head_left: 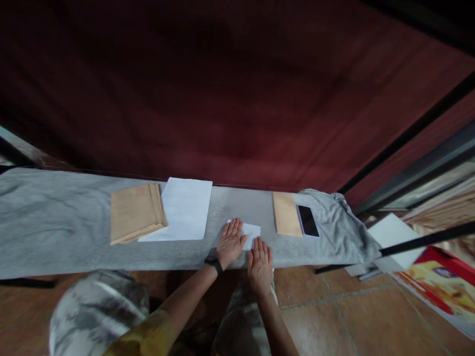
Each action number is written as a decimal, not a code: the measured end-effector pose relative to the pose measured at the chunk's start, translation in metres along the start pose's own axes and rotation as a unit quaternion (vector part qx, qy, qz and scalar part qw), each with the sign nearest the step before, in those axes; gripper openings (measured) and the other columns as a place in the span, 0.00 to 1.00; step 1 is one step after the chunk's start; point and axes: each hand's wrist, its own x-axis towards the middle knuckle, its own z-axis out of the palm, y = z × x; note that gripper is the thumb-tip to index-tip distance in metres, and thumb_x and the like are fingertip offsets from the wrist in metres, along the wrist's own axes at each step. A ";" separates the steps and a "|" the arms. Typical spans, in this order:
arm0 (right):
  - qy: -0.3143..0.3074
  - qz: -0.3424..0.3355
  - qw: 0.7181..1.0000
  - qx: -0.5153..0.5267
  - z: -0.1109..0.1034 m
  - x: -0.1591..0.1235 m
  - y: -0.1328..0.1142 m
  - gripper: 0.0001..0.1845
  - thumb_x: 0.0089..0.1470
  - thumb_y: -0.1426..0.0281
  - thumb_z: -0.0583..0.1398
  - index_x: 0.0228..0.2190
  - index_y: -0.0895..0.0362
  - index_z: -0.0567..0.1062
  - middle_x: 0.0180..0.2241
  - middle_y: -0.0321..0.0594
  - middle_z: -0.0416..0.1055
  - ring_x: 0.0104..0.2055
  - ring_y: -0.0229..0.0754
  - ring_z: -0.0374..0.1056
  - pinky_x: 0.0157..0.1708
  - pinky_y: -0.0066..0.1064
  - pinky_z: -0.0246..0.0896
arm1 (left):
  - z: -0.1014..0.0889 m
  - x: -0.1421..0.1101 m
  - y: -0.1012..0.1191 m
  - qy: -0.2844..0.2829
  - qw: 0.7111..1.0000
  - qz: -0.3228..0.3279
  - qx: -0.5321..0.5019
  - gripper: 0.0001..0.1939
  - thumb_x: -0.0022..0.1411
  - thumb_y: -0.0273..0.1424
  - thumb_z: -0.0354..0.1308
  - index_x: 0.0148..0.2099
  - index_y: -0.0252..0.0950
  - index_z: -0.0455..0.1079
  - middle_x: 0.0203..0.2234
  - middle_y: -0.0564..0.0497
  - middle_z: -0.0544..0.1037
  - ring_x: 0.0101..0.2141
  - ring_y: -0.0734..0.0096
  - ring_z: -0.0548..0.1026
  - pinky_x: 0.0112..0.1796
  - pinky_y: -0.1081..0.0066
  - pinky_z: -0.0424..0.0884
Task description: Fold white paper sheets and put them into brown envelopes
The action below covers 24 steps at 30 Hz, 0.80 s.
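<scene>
A small folded sheet of white paper [252,231] lies near the front edge of the grey cloth-covered surface. My left hand [230,242] rests flat over its left part, fingers stretched out and pointing away from me. At the paper's lower right corner, my right hand [260,264] presses down with its fingers extended. Neither hand grips anything. Part of the paper is hidden under both hands. To the left are larger white sheets [187,210], partly covered by a stack of brown envelopes [135,212].
A single brown envelope [287,213] lies to the right, beside a dark-screened phone [308,221]. The grey cloth [67,222] is bunched at the right end. A dark red curtain [237,99] hangs behind. On the tiled floor at right is a red and yellow box [445,282].
</scene>
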 end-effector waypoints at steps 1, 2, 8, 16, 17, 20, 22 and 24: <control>-0.001 0.002 1.000 0.003 -0.001 0.000 0.000 0.28 0.69 0.64 0.44 0.64 0.62 0.60 0.64 0.54 0.60 0.66 0.52 0.54 0.63 0.52 0.46 | -0.001 -0.001 -0.004 0.002 1.000 -0.007 0.006 0.31 0.72 0.40 0.37 0.69 0.27 0.54 0.68 0.40 0.56 0.68 0.61 0.51 0.67 0.57 0.46; -0.004 0.004 1.000 0.005 -0.002 0.000 -0.001 0.28 0.69 0.64 0.44 0.64 0.62 0.61 0.64 0.54 0.60 0.66 0.52 0.54 0.63 0.52 0.46 | -0.002 -0.002 -0.008 0.005 1.000 -0.013 0.012 0.31 0.72 0.39 0.36 0.69 0.27 0.54 0.68 0.40 0.56 0.68 0.61 0.51 0.67 0.57 0.46; -0.047 0.047 0.998 0.001 -0.007 0.020 -0.004 0.28 0.69 0.64 0.42 0.61 0.61 0.66 0.61 0.52 0.65 0.65 0.51 0.57 0.66 0.52 0.39 | -0.002 -0.006 -0.018 0.027 0.999 -0.029 0.032 0.30 0.72 0.38 0.38 0.70 0.30 0.51 0.68 0.42 0.57 0.68 0.60 0.51 0.66 0.54 0.46; -0.031 0.023 0.999 -0.011 0.005 0.052 -0.004 0.27 0.68 0.66 0.44 0.63 0.60 0.63 0.63 0.53 0.61 0.66 0.51 0.57 0.65 0.53 0.41 | -0.008 -0.009 -0.025 0.051 0.995 -0.073 -0.053 0.27 0.70 0.31 0.40 0.67 0.28 0.58 0.64 0.39 0.64 0.64 0.60 0.62 0.63 0.58 0.58; -0.024 0.021 0.999 -0.013 0.007 0.051 -0.004 0.27 0.68 0.66 0.44 0.63 0.61 0.63 0.63 0.54 0.61 0.66 0.51 0.57 0.65 0.54 0.41 | -0.010 -0.011 -0.027 0.062 0.992 -0.083 -0.077 0.26 0.69 0.30 0.40 0.66 0.28 0.60 0.64 0.39 0.65 0.63 0.60 0.64 0.62 0.59 0.60; -0.008 0.020 1.000 -0.014 0.012 0.048 -0.003 0.27 0.68 0.66 0.45 0.63 0.62 0.63 0.63 0.55 0.61 0.65 0.51 0.58 0.65 0.54 0.42 | -0.015 -0.015 -0.032 0.094 0.975 -0.116 -0.163 0.25 0.66 0.26 0.44 0.64 0.32 0.62 0.60 0.41 0.70 0.60 0.62 0.67 0.60 0.61 0.63; 0.001 0.017 1.000 -0.011 0.013 0.046 -0.003 0.27 0.68 0.66 0.45 0.63 0.61 0.63 0.63 0.55 0.61 0.65 0.51 0.59 0.65 0.54 0.42 | -0.019 -0.015 -0.034 0.094 0.952 -0.160 -0.244 0.25 0.63 0.26 0.48 0.62 0.35 0.65 0.57 0.42 0.73 0.57 0.61 0.70 0.58 0.60 0.66; 0.011 0.015 1.000 -0.007 0.013 0.046 -0.003 0.27 0.67 0.65 0.45 0.63 0.61 0.63 0.63 0.55 0.62 0.65 0.51 0.59 0.65 0.54 0.43 | -0.021 -0.012 -0.034 0.082 0.911 -0.222 -0.337 0.24 0.60 0.27 0.52 0.59 0.34 0.67 0.52 0.41 0.77 0.52 0.58 0.74 0.54 0.59 0.70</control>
